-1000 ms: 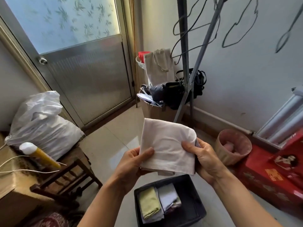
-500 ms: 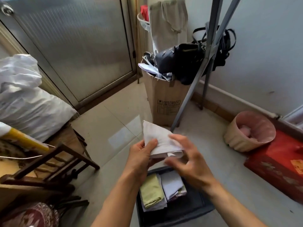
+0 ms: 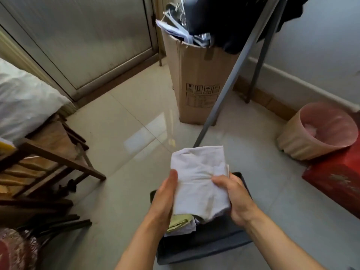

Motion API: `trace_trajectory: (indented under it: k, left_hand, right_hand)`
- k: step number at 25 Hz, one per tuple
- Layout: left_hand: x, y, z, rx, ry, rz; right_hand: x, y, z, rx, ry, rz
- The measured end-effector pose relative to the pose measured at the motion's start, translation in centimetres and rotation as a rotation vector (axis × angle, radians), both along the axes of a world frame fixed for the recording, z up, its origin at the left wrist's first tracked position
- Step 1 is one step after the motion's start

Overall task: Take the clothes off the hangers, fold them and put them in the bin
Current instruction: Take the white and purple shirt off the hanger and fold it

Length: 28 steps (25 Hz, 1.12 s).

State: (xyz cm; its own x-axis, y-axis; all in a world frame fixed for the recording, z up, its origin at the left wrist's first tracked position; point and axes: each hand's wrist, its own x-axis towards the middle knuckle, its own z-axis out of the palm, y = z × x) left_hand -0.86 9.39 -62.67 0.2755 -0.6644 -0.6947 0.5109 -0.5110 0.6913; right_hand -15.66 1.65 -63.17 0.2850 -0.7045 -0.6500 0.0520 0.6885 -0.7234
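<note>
White cotton, folded into a thick rectangle, fills the middle of the view: the folded garment [image 3: 198, 182] is held up over the dark bin [image 3: 204, 248], which sits on the tiled floor [image 3: 120, 133] at about 6 o'clock. The left hand [image 3: 165, 197] clasps the garment's left edge, thumb lying up along the front of the cloth and the fingers hidden behind it. The right hand [image 3: 233, 195] grips the right edge, thumb pressed into the fabric so that it puckers in creases around the thumb tip. Both hands are closed on the cloth, one on each side.

Under the garment, inside the bin, a folded yellow-green piece [image 3: 179, 221] lies on a folded white piece [image 3: 185, 229] at the bin's left side.

At 12 o'clock stands a tall cardboard box [image 3: 196, 80] stuffed with dark bags and hangers, with the grey legs of a clothes rack [image 3: 229, 80] slanting across it. A pink-lined wastebasket [image 3: 303, 137] leans at 2 o'clock, touching a red box [image 3: 339, 176] at 3 o'clock. A wooden chair frame [image 3: 48, 162] and a white plastic sack [image 3: 25, 100] sit at 9 o'clock.
</note>
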Motion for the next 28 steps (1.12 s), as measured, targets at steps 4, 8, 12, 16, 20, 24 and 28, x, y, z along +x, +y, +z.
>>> trace_trajectory:
  k: [4,8,12,16,20,24,28]
  left_hand:
    - [-2.8,0.5,-6.4,0.001,-0.158,-0.039]
    - [-6.0,1.2,-14.5,0.228,-0.294,-0.055]
    - [-8.6,2.2,-22.1,0.394,-0.226,-0.181]
    - [-9.5,1.4,-26.4,0.435,-0.224,-0.166]
    - [-9.2,0.1,-30.8,0.406,-0.326,-0.131]
    - [-8.7,0.5,-33.0,0.438,-0.323,-0.293]
    - [-8.8,0.4,-30.7,0.41,-0.246,-0.229]
  right_hand:
    - [-2.1,0.6,-6.7,0.056,0.083,0.107]
    - [-4.8,2.3,-14.7,0.092,0.379,0.117]
    - [-6.9,2.4,-20.8,0.155,0.584,0.153]
    - [-7.8,0.4,-25.1,0.142,0.623,0.237]
    - [-6.9,-1.7,-28.7,0.088,0.577,0.251]
    - [-6.1,-2.0,-31.7,0.082,0.612,0.35]
    - [-5.8,-0.1,-30.5,0.076,0.659,0.376]
